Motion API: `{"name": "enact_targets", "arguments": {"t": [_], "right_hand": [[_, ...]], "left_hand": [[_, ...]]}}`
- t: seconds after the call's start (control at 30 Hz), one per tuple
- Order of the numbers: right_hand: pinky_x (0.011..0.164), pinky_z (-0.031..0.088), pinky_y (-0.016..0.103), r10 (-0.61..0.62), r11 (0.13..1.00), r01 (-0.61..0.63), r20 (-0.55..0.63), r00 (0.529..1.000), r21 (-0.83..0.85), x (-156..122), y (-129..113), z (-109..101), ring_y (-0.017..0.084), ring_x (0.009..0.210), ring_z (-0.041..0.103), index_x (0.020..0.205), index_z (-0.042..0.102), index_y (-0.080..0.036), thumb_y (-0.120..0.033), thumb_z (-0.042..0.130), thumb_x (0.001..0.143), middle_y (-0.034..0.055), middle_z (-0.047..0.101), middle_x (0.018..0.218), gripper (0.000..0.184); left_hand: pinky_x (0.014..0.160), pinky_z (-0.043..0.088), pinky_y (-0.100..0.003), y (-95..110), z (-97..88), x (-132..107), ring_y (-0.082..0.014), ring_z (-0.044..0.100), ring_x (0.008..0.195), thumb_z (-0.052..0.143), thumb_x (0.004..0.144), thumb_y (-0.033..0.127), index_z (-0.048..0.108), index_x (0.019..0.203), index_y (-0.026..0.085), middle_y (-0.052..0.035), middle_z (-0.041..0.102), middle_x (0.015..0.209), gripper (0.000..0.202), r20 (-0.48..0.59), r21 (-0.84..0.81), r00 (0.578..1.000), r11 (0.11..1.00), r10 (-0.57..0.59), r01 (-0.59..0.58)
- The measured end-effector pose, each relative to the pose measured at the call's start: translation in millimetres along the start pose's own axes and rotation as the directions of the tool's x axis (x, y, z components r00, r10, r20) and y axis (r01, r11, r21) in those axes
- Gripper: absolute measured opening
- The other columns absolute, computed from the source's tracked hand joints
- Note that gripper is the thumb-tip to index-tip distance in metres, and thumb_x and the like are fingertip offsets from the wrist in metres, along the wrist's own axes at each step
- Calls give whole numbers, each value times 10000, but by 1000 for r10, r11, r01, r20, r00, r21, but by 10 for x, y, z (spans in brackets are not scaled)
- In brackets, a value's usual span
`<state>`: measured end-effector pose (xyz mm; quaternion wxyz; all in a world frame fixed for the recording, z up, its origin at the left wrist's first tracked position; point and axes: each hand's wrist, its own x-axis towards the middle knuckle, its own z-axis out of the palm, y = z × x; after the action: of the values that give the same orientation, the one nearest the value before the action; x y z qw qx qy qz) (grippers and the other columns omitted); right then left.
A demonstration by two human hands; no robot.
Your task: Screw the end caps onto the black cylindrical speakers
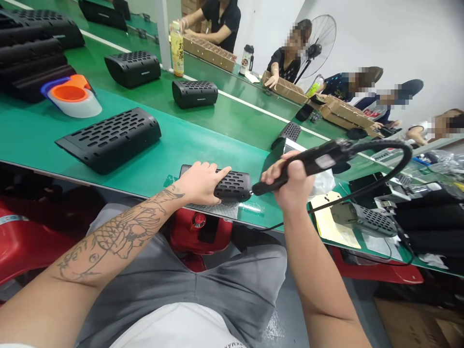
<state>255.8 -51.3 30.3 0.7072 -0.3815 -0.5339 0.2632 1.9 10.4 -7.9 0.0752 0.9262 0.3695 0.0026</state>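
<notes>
My left hand (203,182) lies on top of a small black perforated speaker shell (234,185) at the near edge of the green bench (174,145), fingers curled over it and holding it down. My right hand (290,181) is wrapped round a black corded power tool (308,164). The tool's tip touches the right end of the shell. Its thick black cable (395,150) arcs off to the right.
Several more black speaker shells (110,137) lie on the bench and the conveyor belt behind it. An orange and white tape holder (72,96) sits at the left. A drink bottle (177,50) stands on the belt. Several people work at cardboard trays (210,50) across the line. A fan (319,36) stands behind them.
</notes>
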Motion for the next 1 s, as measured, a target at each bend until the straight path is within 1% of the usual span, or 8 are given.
{"name": "enact_targets", "arguments": {"t": [0.07,0.17,0.27,0.4,0.6,0.8,0.9,1.0], "right_hand": [[505,593,316,-106,988,79,-218,970,-131,222,11,-250,161,453,630,1091,733,-291,-626,915,1016,-120,646,622,389],[497,552,322,-269,915,93,-423,865,-392,533,134,-654,171,459,632,985,681,-295,-526,871,983,-113,624,611,299],[481,527,333,-241,896,9,-468,850,-444,626,310,-925,177,443,596,897,609,-322,-583,848,945,-119,592,578,357],[488,559,352,-216,913,22,-437,873,-407,468,365,-987,191,448,587,891,621,-331,-580,859,934,-116,605,585,347],[467,574,360,-127,967,24,-403,906,-252,175,-9,-563,199,448,596,981,711,-301,-541,848,1009,-89,604,612,278],[486,613,377,-155,988,152,-94,983,-36,-66,-244,199,194,451,611,1089,716,-344,-740,880,1069,-104,560,652,428],[468,598,352,-170,980,171,-19,985,100,-104,-263,496,184,442,608,1105,748,-357,-715,897,1072,-101,576,645,389],[460,606,342,-212,962,206,11,977,181,-98,-291,692,172,436,600,1126,761,-354,-687,929,1058,-107,595,652,379]], "left_hand": [[1205,560,-546,70,-41,-10,-520,794,1461,983,993,591,457,2015,207,-278,820,1621,1212,52,13,998,1000,-25,24],[1271,551,-541,143,-111,-26,-508,760,1557,906,1065,693,398,2048,208,-287,778,1719,1209,104,31,993,998,-63,60],[1286,567,-514,74,-189,-8,-477,779,1568,729,1163,771,452,2037,283,-229,775,1772,1039,134,-27,988,996,-76,80],[1215,620,-465,-165,-271,70,-433,822,1544,449,1243,789,609,1953,354,-138,803,1797,848,198,-120,970,979,-138,164],[1122,654,-461,-275,-264,139,-443,884,1426,508,1164,882,763,1818,355,-133,923,1605,878,201,-165,964,964,-175,209],[1102,681,-462,-296,-115,138,-421,907,1357,619,1140,859,817,1764,385,-111,950,1531,809,108,-236,981,954,-164,186],[1286,647,-516,-378,2,98,-385,875,1432,700,1154,634,875,1687,338,-114,903,1634,634,-129,-347,991,936,24,-68],[1570,381,-662,-463,98,14,-368,821,1536,818,1088,430,957,1501,318,-108,890,1635,450,-395,-402,888,825,236,-398]]}}
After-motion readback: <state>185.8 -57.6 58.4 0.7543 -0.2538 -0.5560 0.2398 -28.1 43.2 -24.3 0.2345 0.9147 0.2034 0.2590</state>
